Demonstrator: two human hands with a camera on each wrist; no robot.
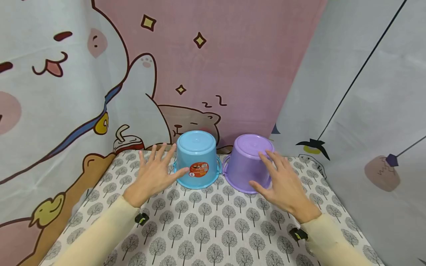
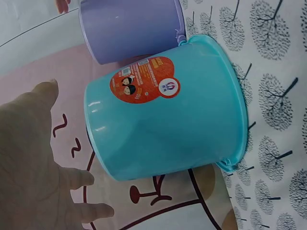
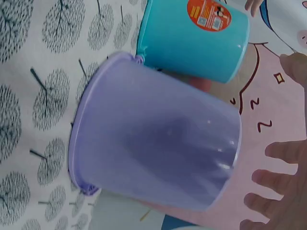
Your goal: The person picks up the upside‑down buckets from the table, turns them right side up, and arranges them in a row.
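Two plastic buckets stand upside down side by side on the table. The blue bucket (image 1: 196, 159) is on the left and bears a red sticker (image 1: 199, 169); the purple bucket (image 1: 250, 166) is on the right. My left hand (image 1: 154, 175) hovers by the blue bucket's left front with fingers spread. My right hand (image 1: 284, 183) is held in front of the purple bucket's right side, fingers also spread. In the left wrist view the left hand (image 2: 38, 158) is apart from the blue bucket (image 2: 163, 124). The right wrist view shows the right hand (image 3: 283, 182) apart from the purple bucket (image 3: 158, 134).
A white cloth with grey trees covers the table (image 1: 213, 229). Behind it hangs a pink and white cartoon curtain (image 1: 239, 66), close to the buckets' backs. Another pale curtain (image 1: 372, 111) runs along the right. Each bucket's handle lies low near its rim.
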